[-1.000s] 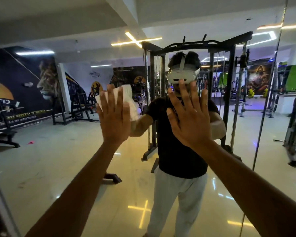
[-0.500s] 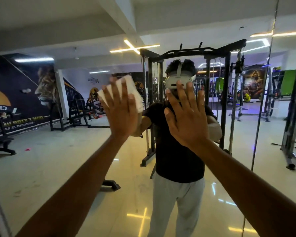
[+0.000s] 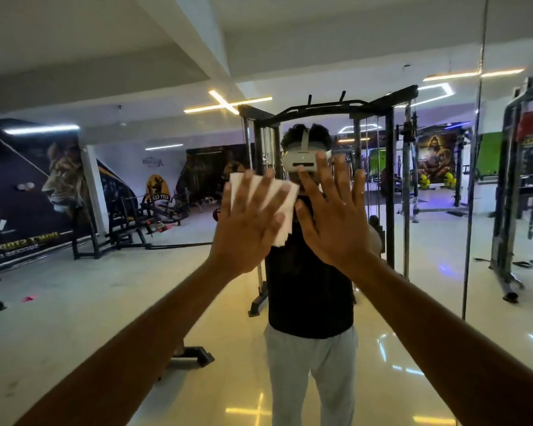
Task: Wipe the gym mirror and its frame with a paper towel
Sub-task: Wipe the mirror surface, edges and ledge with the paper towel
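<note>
The gym mirror [image 3: 111,302] fills the whole view and reflects the room and my own standing figure. My left hand [image 3: 246,222] lies flat against the glass with fingers spread, pressing a folded white paper towel [image 3: 285,207] under the palm and fingers. Just to its right, my right hand [image 3: 333,216] rests flat and bare on the glass, fingers apart, holding nothing. A thin vertical seam [image 3: 474,186] between mirror panels runs down at the right. No outer frame edge is clearly visible.
In the reflection stands a black cable machine [image 3: 388,179] behind me, weight benches [image 3: 130,226] at the left by a lion wall mural [image 3: 62,179], and another rack [image 3: 511,195] at the far right. The glossy floor reflects ceiling lights.
My left hand slid the paper towel to the right across the glass, until it sits close beside my right hand. The right hand stayed pressed in place. The view shifted slightly.
</note>
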Available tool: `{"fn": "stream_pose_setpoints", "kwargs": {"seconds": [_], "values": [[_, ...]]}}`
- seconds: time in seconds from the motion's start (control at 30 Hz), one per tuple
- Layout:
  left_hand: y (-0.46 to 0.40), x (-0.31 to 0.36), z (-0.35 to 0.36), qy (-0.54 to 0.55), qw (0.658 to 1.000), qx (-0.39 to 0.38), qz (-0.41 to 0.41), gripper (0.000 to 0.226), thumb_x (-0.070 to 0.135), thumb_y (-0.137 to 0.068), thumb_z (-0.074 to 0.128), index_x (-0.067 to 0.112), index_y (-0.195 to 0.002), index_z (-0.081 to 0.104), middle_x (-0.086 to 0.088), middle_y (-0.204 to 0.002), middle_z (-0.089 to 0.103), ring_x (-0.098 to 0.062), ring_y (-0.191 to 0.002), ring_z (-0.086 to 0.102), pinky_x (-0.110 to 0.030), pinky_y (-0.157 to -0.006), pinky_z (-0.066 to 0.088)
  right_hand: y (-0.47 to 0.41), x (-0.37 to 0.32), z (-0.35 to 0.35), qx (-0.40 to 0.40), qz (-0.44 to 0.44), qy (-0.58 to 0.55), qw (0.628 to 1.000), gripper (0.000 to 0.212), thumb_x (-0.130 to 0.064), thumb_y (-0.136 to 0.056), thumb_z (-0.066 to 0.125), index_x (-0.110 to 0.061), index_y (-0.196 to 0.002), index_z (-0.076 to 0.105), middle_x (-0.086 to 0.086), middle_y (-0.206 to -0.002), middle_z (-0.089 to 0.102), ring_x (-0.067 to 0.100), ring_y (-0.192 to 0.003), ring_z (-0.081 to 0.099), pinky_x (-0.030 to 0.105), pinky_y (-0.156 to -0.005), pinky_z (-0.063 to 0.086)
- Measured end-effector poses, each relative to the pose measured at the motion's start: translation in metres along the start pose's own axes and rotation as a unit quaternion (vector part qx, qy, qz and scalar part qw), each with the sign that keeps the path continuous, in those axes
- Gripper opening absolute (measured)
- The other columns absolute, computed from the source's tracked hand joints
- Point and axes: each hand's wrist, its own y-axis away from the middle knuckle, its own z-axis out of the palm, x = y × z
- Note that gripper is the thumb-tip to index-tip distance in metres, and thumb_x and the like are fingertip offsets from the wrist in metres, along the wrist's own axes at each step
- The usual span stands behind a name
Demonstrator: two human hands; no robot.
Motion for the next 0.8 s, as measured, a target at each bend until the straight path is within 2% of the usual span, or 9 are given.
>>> {"fn": "stream_pose_setpoints", "kwargs": {"seconds": [0.1, 0.23, 0.27, 0.33, 0.43, 0.57, 0.63, 0.67, 0.8], "values": [[-0.017, -0.054, -0.007, -0.071, 0.997, 0.002, 0.029, 0.072, 0.052, -0.114, 0.037, 0.028, -0.176, 0.009, -0.012, -0.183, 0.003, -0.042, -0.168, 0.005, -0.072, -0.130, 0.013, 0.000, 0.004, 0.000, 0.001, -0.006, 0.002, 1.000, 0.068, -0.053, -0.117, 0.035, -0.030, -0.177, 0.014, 0.006, -0.186, -0.006, 0.036, -0.171, -0.009, 0.069, -0.134, 0.004], [-0.053, -0.082, -0.028, 0.053, 0.970, 0.115, -0.208, 0.061, 0.047, -0.118, 0.020, 0.030, -0.176, 0.007, -0.009, -0.184, -0.001, -0.040, -0.169, -0.001, -0.067, -0.134, 0.006, 0.000, -0.001, 0.001, -0.006, 0.012, 0.019, 1.000, 0.068, -0.052, -0.116, 0.037, -0.032, -0.177, 0.013, 0.007, -0.185, -0.007, 0.035, -0.171, -0.011, 0.066, -0.135, 0.000], [-0.049, -0.062, -0.024, 0.057, 0.973, 0.112, -0.194, 0.061, 0.046, -0.119, 0.021, 0.030, -0.176, 0.007, -0.009, -0.184, -0.003, -0.039, -0.169, -0.004, -0.067, -0.134, 0.005, 0.000, -0.003, 0.002, -0.010, 0.013, 0.020, 1.000, 0.068, -0.052, -0.116, 0.036, -0.031, -0.177, 0.013, 0.007, -0.185, -0.008, 0.035, -0.171, -0.011, 0.066, -0.135, 0.001], [-0.023, -0.021, -0.008, 0.033, 0.997, 0.040, -0.051, 0.062, 0.047, -0.119, 0.022, 0.031, -0.176, 0.005, -0.007, -0.184, -0.009, -0.038, -0.169, -0.010, -0.066, -0.133, 0.005, 0.000, -0.003, 0.000, -0.012, 0.011, 0.023, 1.000, 0.069, -0.053, -0.117, 0.035, -0.030, -0.177, 0.012, 0.008, -0.185, -0.008, 0.036, -0.171, -0.010, 0.068, -0.134, 0.004], [-0.006, -0.032, 0.001, 0.001, 0.992, -0.010, 0.124, 0.060, 0.052, -0.118, 0.020, 0.036, -0.175, 0.007, -0.004, -0.184, -0.005, -0.033, -0.169, -0.009, -0.065, -0.134, 0.007, 0.002, -0.003, -0.007, -0.019, 0.007, 0.015, 1.000, 0.070, -0.052, -0.116, 0.039, -0.028, -0.177, 0.014, 0.008, -0.185, -0.005, 0.035, -0.171, -0.009, 0.067, -0.134, 0.005], [-0.056, -0.083, -0.020, 0.046, 0.992, 0.085, -0.085, 0.060, 0.050, -0.118, 0.020, 0.037, -0.175, 0.005, -0.002, -0.184, -0.004, -0.034, -0.170, -0.005, -0.068, -0.133, 0.005, 0.005, 0.003, -0.018, -0.014, 0.007, 0.005, 1.000, 0.071, -0.048, -0.116, 0.045, -0.026, -0.177, 0.016, 0.006, -0.186, -0.002, 0.032, -0.171, -0.008, 0.063, -0.136, 0.006], [-0.064, -0.062, -0.024, 0.078, 0.977, 0.114, -0.160, 0.061, 0.049, -0.118, 0.019, 0.035, -0.176, 0.005, -0.004, -0.184, -0.005, -0.036, -0.169, -0.006, -0.067, -0.134, 0.001, 0.007, 0.012, -0.021, -0.002, 0.022, 0.005, 1.000, 0.073, -0.047, -0.116, 0.049, -0.024, -0.177, 0.017, 0.006, -0.186, -0.003, 0.032, -0.171, -0.008, 0.063, -0.136, 0.006], [-0.059, -0.042, -0.020, 0.074, 0.980, 0.104, -0.152, 0.061, 0.049, -0.118, 0.019, 0.034, -0.176, 0.005, -0.005, -0.184, -0.007, -0.037, -0.169, -0.008, -0.067, -0.134, 0.000, 0.008, 0.016, -0.022, 0.002, 0.036, 0.003, 0.999, 0.074, -0.046, -0.115, 0.051, -0.024, -0.177, 0.016, 0.006, -0.186, -0.003, 0.032, -0.171, -0.008, 0.063, -0.136, 0.005], [-0.012, 0.017, 0.010, 0.032, 0.997, -0.005, 0.068, 0.061, 0.052, -0.118, 0.021, 0.037, -0.175, 0.005, -0.002, -0.184, -0.010, -0.033, -0.169, -0.012, -0.067, -0.133, 0.004, 0.015, 0.033, -0.027, 0.002, 0.050, -0.009, 0.999, 0.074, -0.046, -0.116, 0.049, -0.024, -0.177, 0.015, 0.006, -0.186, -0.004, 0.033, -0.171, -0.008, 0.065, -0.135, 0.005]]}}
